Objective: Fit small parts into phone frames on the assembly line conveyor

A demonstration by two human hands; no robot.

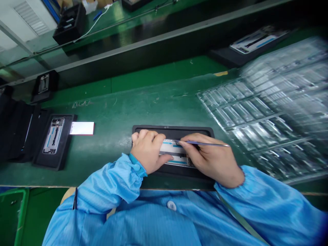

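A black tray [174, 130] lies at the near edge of the green bench, and an opened phone body [173, 147] with blue strips rests in it. My left hand [148, 150] is curled over the phone's left end, fingers closed on it. My right hand [214, 160] pinches thin metal tweezers [205, 144], whose tip touches the phone's upper middle. Both arms are in blue sleeves.
Clear plastic blister trays [271, 109] cover the bench to the right. At left sits another black tray with a phone body [53, 135] and a white card [82, 128] beside it. More black trays [69, 24] stand beyond a dark conveyor strip [153, 44].
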